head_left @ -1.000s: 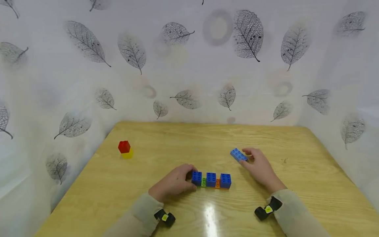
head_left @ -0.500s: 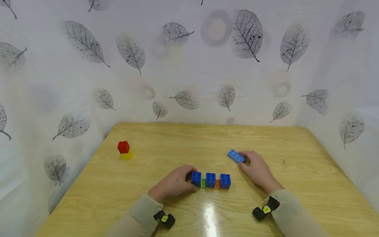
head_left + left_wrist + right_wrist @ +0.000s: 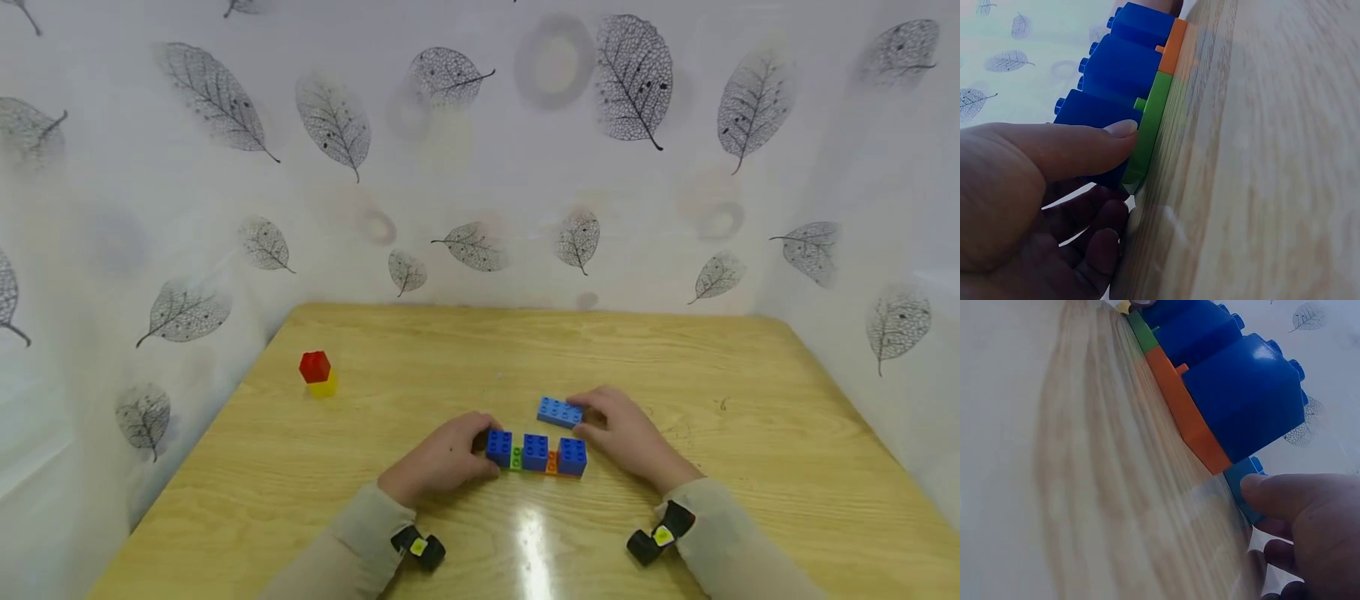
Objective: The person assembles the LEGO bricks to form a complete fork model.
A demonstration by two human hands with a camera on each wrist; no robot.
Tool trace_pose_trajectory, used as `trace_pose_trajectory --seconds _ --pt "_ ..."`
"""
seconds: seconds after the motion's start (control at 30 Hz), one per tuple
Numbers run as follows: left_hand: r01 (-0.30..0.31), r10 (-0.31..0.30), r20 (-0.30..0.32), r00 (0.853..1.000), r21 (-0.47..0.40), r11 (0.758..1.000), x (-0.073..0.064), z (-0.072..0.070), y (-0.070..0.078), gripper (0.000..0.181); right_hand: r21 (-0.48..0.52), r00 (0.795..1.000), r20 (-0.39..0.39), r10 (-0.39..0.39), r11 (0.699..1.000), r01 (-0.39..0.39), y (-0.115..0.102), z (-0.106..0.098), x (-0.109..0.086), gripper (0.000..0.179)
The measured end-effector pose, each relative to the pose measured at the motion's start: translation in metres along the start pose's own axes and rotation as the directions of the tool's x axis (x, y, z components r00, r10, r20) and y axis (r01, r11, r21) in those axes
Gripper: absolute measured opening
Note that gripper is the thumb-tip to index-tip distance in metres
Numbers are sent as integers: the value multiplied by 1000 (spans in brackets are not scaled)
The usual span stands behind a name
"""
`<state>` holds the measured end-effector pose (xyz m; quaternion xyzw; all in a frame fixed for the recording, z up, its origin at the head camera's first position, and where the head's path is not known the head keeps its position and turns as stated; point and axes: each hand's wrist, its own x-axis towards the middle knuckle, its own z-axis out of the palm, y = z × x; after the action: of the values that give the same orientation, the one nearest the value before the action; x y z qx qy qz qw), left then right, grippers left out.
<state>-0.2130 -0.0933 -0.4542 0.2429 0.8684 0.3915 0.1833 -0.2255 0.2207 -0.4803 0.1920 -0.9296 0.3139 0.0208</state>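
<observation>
Three dark blue blocks stand in a row on a low base: left block [image 3: 498, 447], middle block [image 3: 536, 452], right block [image 3: 572, 456]. Green brick [image 3: 1152, 128] and orange brick [image 3: 1182, 406] lie end to end beneath them. My left hand [image 3: 444, 457] grips the row's left end, its thumb [image 3: 1085, 150] against the left blue block. Just behind the row lies a light blue eight-stud brick [image 3: 557, 412], pinched at its right end by my right hand [image 3: 628, 435]. In the right wrist view that light blue brick [image 3: 1244, 487] is partly hidden behind the row and thumb.
A red block [image 3: 315, 367] sits over a yellow block [image 3: 323, 384] toward the back left of the wooden table [image 3: 420, 350]. A white leaf-print curtain [image 3: 480, 183] hangs behind the table and along both sides.
My right hand has taken the light blue brick's right end and brought it left and nearer, turning it almost parallel to the row. My left hand and the row have stayed put.
</observation>
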Motion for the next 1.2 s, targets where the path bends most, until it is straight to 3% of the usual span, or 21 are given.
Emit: trace_pose_trajectory --seconds 0.43,0.67,0.83,0.93,1.07,1.2 --pt "-33 33 -9 999 16 999 -2 -5 -1 33 -2 990 91 -106 994 106 -21 4 -4 41" --pt "-17 17 12 1000 2 1000 -2 -6 0 33 19 989 86 -119 993 118 -22 6 -6 40" --pt "8 -7 23 1000 -55 998 -2 -7 2 34 174 996 41 -79 982 71 -16 2 -13 36" --pt "22 -20 23 1000 -90 996 -2 -6 3 34 317 996 33 -77 946 63 -15 -4 -20 36" --pt "39 -38 5 999 -134 990 -1 -5 5 33 411 983 48 -177 900 142 -17 -10 -24 38" --pt "42 -49 -32 998 -173 984 0 -5 5 30 394 964 68 -258 894 211 -23 -9 -24 50"
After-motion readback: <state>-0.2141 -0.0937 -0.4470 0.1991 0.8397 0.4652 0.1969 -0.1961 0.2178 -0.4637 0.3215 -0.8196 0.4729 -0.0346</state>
